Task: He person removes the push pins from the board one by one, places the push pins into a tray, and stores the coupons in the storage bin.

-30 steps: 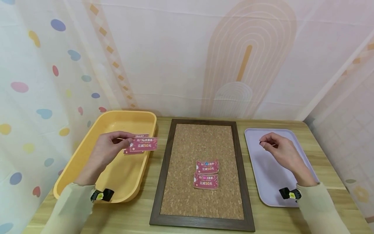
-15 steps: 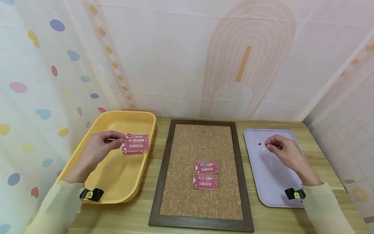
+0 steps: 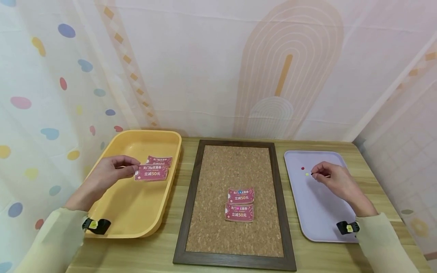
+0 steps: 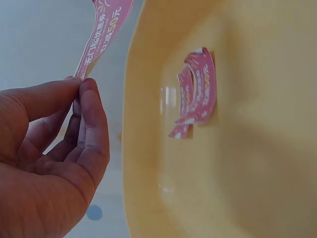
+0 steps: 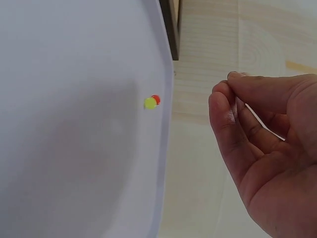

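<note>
Corkboard [image 3: 211, 170], head view: flat on the worktop [image 3: 181, 182], bearing an upper coupon [image 3: 241, 197] with a blue pinhead [image 3: 240, 192] and a lower coupon [image 3: 239, 214] with a pink pinhead [image 3: 237, 208]. Left of the corkboard, the left hand [image 3: 110, 172] pinches a held coupon [image 3: 151, 173] above a yellow tub [image 3: 136, 201]. Right of the corkboard, over a lavender tray [image 3: 324, 212], the right hand [image 3: 336, 180] has thumb and fingertips together on a tiny dark item [image 3: 312, 174], too small to identify. A red piece [image 3: 302, 168] and a yellow piece [image 3: 307, 174] lie nearby.

Left wrist view: held coupon bent, gripped at one end; two overlapping coupons [image 4: 200, 89] inside the tub.

Right wrist view: fingertips closed, dark item hidden; coloured pieces on the tray, beside the corkboard.
</note>
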Demonstrator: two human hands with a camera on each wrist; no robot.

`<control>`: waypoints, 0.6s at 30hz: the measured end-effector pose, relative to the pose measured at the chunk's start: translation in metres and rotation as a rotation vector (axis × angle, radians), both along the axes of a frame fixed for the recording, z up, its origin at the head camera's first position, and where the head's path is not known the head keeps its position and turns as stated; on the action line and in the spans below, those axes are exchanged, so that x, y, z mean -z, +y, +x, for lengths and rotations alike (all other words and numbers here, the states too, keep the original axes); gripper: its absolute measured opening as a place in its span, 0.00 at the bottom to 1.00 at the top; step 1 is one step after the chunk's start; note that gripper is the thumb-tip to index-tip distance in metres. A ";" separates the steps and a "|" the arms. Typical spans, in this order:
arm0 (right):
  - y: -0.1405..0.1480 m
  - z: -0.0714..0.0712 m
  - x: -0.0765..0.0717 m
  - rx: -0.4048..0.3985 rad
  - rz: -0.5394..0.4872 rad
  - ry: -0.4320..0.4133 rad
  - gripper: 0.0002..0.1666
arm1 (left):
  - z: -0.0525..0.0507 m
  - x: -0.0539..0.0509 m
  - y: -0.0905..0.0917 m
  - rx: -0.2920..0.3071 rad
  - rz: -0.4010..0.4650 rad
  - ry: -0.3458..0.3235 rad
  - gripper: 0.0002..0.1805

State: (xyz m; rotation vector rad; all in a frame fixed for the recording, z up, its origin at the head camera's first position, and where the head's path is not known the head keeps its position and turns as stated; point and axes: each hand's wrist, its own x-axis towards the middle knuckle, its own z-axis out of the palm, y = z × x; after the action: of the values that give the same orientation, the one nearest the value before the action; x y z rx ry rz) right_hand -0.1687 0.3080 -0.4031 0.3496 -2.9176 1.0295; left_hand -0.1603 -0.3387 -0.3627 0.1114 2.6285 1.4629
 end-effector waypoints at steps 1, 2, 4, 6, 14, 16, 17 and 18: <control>0.000 0.000 0.001 -0.002 0.002 -0.004 0.04 | 0.000 0.001 -0.001 0.002 -0.006 -0.009 0.17; 0.001 0.000 0.002 -0.002 0.005 -0.008 0.04 | -0.001 0.002 -0.003 0.004 -0.012 -0.019 0.17; 0.001 0.000 0.004 -0.002 0.015 -0.012 0.03 | -0.002 0.004 -0.006 0.010 -0.030 -0.035 0.17; 0.002 0.000 0.006 -0.005 0.019 -0.017 0.03 | -0.002 0.005 -0.009 0.017 -0.035 -0.051 0.17; 0.006 -0.002 0.012 -0.040 0.034 -0.013 0.05 | -0.008 0.011 -0.016 0.053 -0.066 -0.090 0.15; 0.007 -0.002 0.013 -0.048 0.037 -0.012 0.05 | -0.010 0.012 -0.018 0.057 -0.085 -0.104 0.14; 0.007 -0.002 0.014 -0.050 0.038 -0.011 0.06 | -0.011 0.013 -0.018 0.060 -0.095 -0.109 0.14; 0.007 -0.002 0.014 -0.054 0.038 -0.013 0.06 | -0.013 0.014 -0.019 0.063 -0.106 -0.118 0.14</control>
State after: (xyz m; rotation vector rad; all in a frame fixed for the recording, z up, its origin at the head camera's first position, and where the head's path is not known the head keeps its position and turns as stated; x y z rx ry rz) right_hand -0.1707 0.3155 -0.4175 0.4271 -2.9583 0.9875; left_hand -0.1730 -0.3577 -0.3767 0.0937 2.5763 1.2678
